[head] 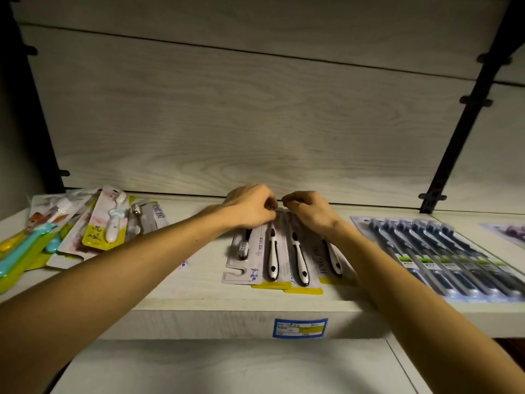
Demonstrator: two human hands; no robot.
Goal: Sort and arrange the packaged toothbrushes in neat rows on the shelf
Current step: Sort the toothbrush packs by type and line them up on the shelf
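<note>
Both hands, left hand (251,207) and right hand (308,210), pinch with curled fingers the far edges of overlapping black-and-white toothbrushes in grey card blister packs (287,254) fanned toward the pale wooden shelf (199,297) edge; light, slippery, best held by card margins.

Shop: price label (300,327) on shelf (199,297) edge, packaged toothbrushes (287,257) laid out as stock.
</note>
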